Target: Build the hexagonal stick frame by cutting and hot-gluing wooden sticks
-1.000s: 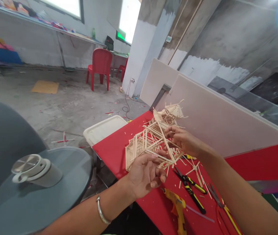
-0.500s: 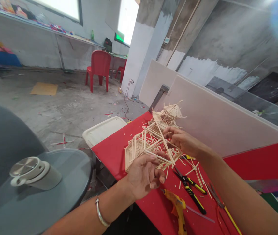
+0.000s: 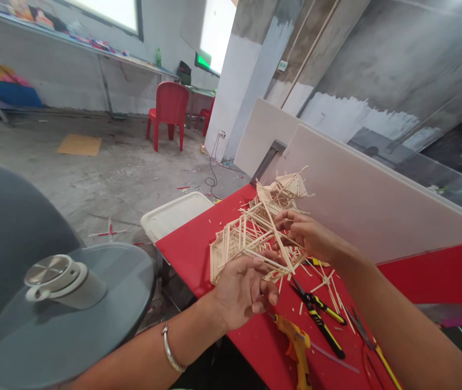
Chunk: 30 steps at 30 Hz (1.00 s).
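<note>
Between my two hands is a frame of thin wooden sticks [image 3: 277,238], held tilted just above the red table. My left hand [image 3: 245,290], palm up with a bracelet on the wrist, pinches a lower stick between thumb and index finger; its other fingers curl loosely. My right hand [image 3: 306,233] grips the frame's right side with bent fingers, the tips partly hidden behind sticks. Right behind it stands a stick-built model [image 3: 231,244], with a roof-like stick piece [image 3: 290,187] farther back. Several loose sticks [image 3: 328,281] lie right of the frame.
On the red table [image 3: 186,260] lie black-and-yellow pliers [image 3: 320,319], a yellow glue gun [image 3: 295,346] and scissors [image 3: 371,341]. A lidded white mug [image 3: 76,287] lies on a grey chair seat [image 3: 129,281] at left. White boards [image 3: 356,195] lean along the table's far right side.
The whole view has shifted slightly to the right. Both hands keep nearly the same hold on the stick frame.
</note>
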### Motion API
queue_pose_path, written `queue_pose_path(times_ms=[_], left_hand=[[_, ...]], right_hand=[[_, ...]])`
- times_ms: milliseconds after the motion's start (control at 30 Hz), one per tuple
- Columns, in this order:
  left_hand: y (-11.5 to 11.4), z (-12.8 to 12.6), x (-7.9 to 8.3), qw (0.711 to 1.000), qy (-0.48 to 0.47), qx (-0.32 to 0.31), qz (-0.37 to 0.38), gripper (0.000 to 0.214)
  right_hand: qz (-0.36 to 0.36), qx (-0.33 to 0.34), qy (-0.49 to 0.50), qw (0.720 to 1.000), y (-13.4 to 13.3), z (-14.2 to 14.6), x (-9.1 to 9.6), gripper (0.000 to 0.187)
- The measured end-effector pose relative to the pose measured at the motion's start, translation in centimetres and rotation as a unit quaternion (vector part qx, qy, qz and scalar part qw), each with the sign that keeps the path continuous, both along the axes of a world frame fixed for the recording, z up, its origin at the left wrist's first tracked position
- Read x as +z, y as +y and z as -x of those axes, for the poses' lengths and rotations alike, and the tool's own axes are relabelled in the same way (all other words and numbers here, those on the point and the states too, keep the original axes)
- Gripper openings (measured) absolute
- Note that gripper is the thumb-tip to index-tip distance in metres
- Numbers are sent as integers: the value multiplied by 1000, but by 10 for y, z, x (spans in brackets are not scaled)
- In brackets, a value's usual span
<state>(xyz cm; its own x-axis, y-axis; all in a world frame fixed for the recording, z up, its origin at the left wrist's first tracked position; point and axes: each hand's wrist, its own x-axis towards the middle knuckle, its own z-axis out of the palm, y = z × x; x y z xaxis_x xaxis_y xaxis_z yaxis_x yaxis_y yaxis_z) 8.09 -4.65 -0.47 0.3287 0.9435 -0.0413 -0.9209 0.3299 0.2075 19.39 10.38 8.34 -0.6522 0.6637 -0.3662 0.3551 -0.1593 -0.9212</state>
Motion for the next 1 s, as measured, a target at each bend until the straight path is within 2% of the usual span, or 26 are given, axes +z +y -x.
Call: queue_pose_path(times_ms=[333,533,700,767,1000], left_hand=[[1,1,-6,1000,-1,-24,-10,37],[0,1,-3,999,9,-33,-8,41],[0,1,-3,1000,13,-11,2,43],[0,1,-3,1000,13,-23,2,42],[0,-1,-3,1000,-6,-10,-6,41]], right_hand=[[10,10,-2,1000,1,-2,0,36],[7,-31,4,999,2,-2,-3,38],[13,-38,7,999,2,0,-4,41],[11,-39,8,999,3,-1,-5,41],[-22,-39,10,999,6,-4,-8,38]])
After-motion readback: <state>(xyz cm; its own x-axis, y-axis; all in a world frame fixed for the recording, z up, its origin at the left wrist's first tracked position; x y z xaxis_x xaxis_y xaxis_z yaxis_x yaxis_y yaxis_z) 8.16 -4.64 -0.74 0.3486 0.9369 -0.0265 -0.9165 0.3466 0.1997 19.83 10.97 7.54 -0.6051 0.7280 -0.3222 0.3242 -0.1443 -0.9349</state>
